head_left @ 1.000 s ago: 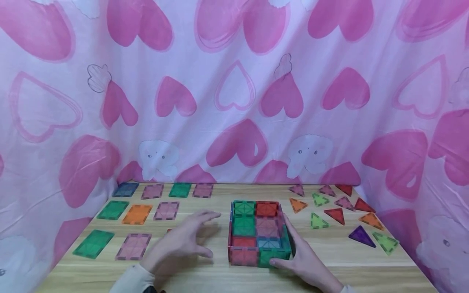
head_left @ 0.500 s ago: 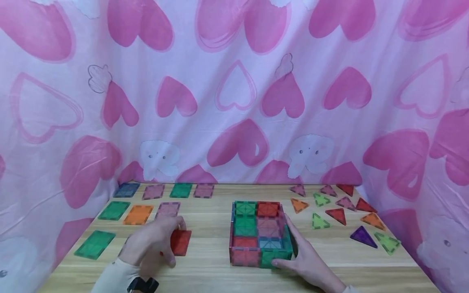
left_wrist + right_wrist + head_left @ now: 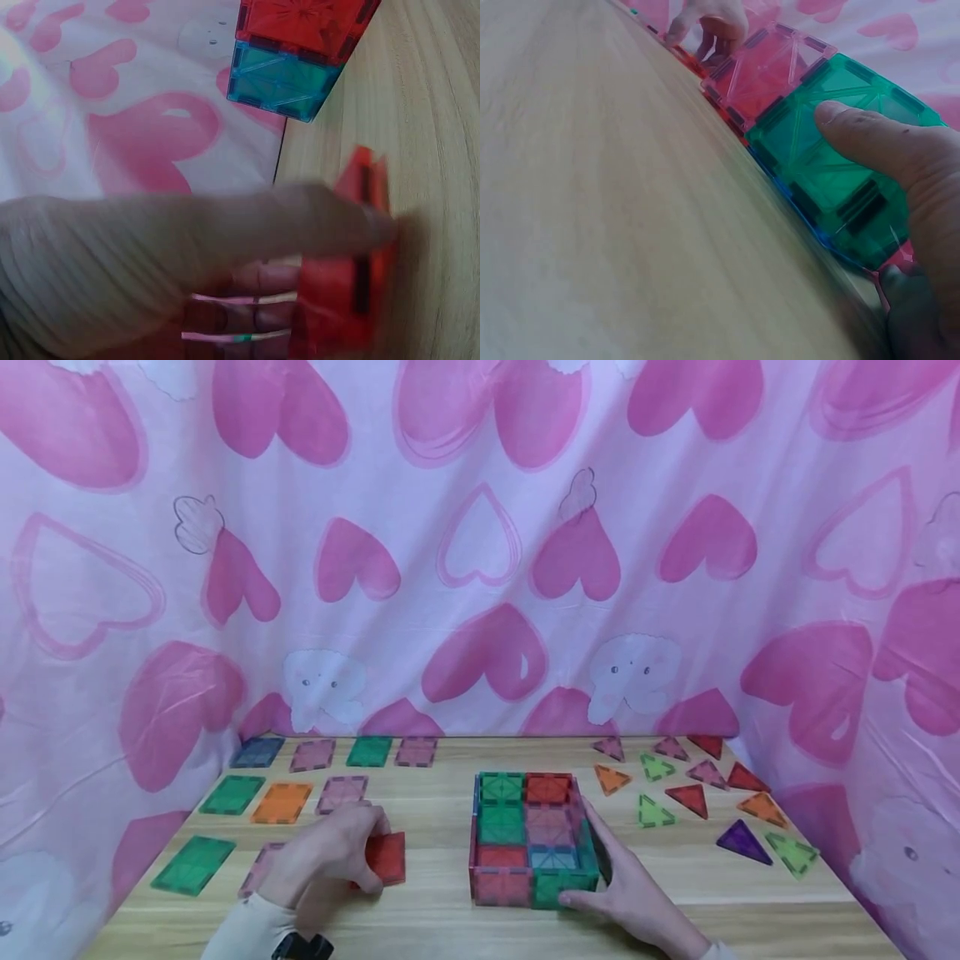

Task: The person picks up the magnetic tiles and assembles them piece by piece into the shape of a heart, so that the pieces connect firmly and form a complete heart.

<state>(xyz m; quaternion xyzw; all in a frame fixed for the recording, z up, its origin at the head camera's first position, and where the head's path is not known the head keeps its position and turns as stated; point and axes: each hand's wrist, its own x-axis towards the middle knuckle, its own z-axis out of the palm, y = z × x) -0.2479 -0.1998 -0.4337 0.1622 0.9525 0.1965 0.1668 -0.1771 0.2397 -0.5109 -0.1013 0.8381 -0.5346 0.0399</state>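
Note:
My left hand [image 3: 330, 852] pinches a red square magnetic tile [image 3: 390, 858] between thumb and fingers, left of the box. In the left wrist view that red tile [image 3: 337, 300] is blurred and tilted, the thumb over its edge. An open-topped box of translucent magnetic tiles [image 3: 501, 887] stands mid-table, with green, red, pink and blue squares in its floor. My right hand [image 3: 630, 893] grips the box's right front corner. Its thumb presses the green front tile [image 3: 802, 161] in the right wrist view, while the fingers lie along the right side, mostly hidden.
Loose square tiles lie on the left, including a green one [image 3: 193, 865], an orange one [image 3: 282, 803] and a blue one [image 3: 258, 752]. Several triangle tiles, such as a purple one [image 3: 742, 842], are spread on the right. A heart-patterned curtain [image 3: 480, 610] borders the wooden table [image 3: 442, 935].
My left hand has moved left from beside the box to the red tile, taken hold of it and shifted it slightly right. The right hand has stayed on the box.

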